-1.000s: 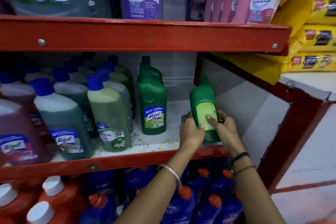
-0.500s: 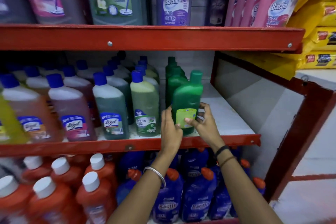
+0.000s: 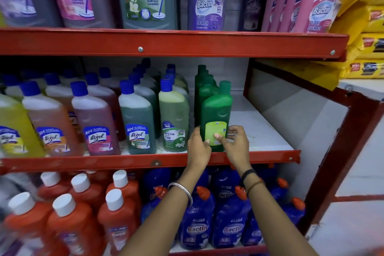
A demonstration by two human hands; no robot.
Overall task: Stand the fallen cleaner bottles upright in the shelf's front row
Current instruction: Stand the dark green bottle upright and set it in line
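Observation:
A green cleaner bottle [image 3: 217, 110] with a yellow-green label stands upright at the front of the middle shelf [image 3: 259, 155], at the right end of the front row. My left hand [image 3: 199, 147] grips its lower left side and my right hand [image 3: 235, 145] its lower right side, thumbs on the label. Directly behind it stand more green bottles [image 3: 202, 85]. To its left the front row holds a light green Bactin bottle [image 3: 174, 118] and a dark green Lizol bottle [image 3: 138, 120], both upright.
Bare white shelf board [image 3: 259, 129] lies right of the held bottle, up to the red frame post [image 3: 342, 152]. Pink and yellow Lizol bottles [image 3: 93, 122] fill the row's left. Orange bottles [image 3: 116, 210] and blue Bactin bottles [image 3: 196, 220] stand below; large bottles above.
Both hands have slid the green bottle left from the bare right part of the shelf to stand in front of the other green bottles. The view has shifted left.

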